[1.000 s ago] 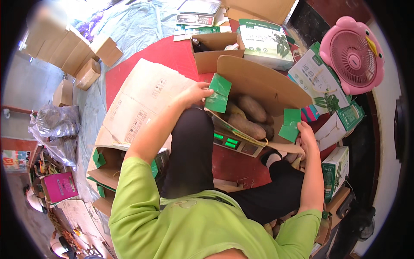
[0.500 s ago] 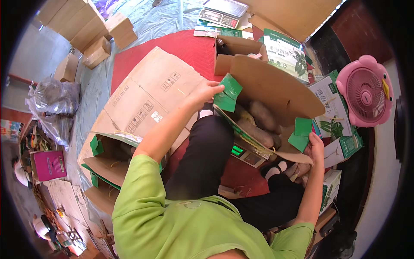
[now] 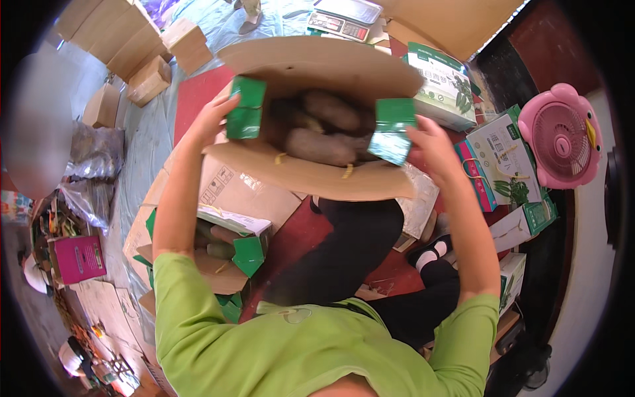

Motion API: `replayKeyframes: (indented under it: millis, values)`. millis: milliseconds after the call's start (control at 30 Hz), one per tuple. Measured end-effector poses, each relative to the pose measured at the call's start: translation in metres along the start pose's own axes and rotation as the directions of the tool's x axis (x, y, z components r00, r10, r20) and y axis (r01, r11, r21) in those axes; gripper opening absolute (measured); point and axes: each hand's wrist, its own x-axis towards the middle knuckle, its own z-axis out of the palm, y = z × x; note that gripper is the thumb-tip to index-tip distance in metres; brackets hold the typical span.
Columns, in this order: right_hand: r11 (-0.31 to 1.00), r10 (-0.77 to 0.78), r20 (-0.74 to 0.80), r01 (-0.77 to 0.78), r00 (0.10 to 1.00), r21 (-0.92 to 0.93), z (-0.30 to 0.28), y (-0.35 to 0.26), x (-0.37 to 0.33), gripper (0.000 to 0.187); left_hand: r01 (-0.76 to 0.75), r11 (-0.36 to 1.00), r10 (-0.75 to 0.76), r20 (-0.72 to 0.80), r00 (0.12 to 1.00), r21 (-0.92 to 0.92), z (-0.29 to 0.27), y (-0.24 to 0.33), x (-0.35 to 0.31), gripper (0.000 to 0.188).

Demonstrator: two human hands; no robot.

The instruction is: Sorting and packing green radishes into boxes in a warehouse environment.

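Between my hands hangs an open cardboard box (image 3: 317, 182), its brown long flaps spread and its short green end flaps standing up. Several thick brownish tubers (image 3: 323, 147) lie inside it; their exact kind is hard to tell. My left hand (image 3: 215, 116) grips the box's left end beside the green flap. At the right end, my right hand (image 3: 431, 142) holds on behind the other green flap, with its fingertips partly hidden. Below the box's right side, a scale (image 3: 421, 202) is partly covered. By my left forearm stands another open box (image 3: 261, 228) with tubers in it.
A flattened carton lies under the left box. White-and-green boxes (image 3: 440, 86) line the right side, near a pink fan (image 3: 563, 145). Another scale (image 3: 338, 25) sits at the back. Brown cartons (image 3: 149, 79) and plastic bags (image 3: 96, 155) are on the left. A foot (image 3: 250, 23) shows at the top.
The box has risen off the scale and swung left and away from me, held by both hands. A foot has come into view at the top, and a blurred shape at the left.
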Motion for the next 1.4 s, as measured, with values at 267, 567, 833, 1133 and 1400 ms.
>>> replayKeyframes:
  millis: [267,567,833,1133,1400]
  values:
    - [0.991,0.090,0.122,-0.076,0.988,-0.114,0.154,0.095,0.042,0.048,0.273,0.913,-0.250,-0.112,0.962,0.303,-0.120,-0.044,-0.026,0.050]
    - [0.728,0.650,0.413,-0.367,0.639,-0.579,0.227,0.154,0.003,0.059,0.616,0.712,-0.575,-0.225,0.787,0.336,-0.223,-0.195,-0.056,0.059]
    - [0.889,0.269,0.439,-0.046,0.857,-0.455,0.189,0.114,0.017,0.033,0.544,0.675,-0.453,-0.303,0.839,0.498,-0.216,-0.203,-0.035,0.055]
    - [0.923,-0.191,0.113,0.218,0.975,-0.318,-0.016,0.043,-0.027,0.036,0.078,0.726,0.188,-0.307,0.933,0.683,-0.148,-0.167,-0.031,0.051]
    - [0.726,-0.338,-0.421,-0.051,0.842,-0.686,-0.231,0.082,-0.128,0.043,-0.573,0.639,0.642,0.055,0.765,0.512,0.083,-0.032,-0.064,0.032]
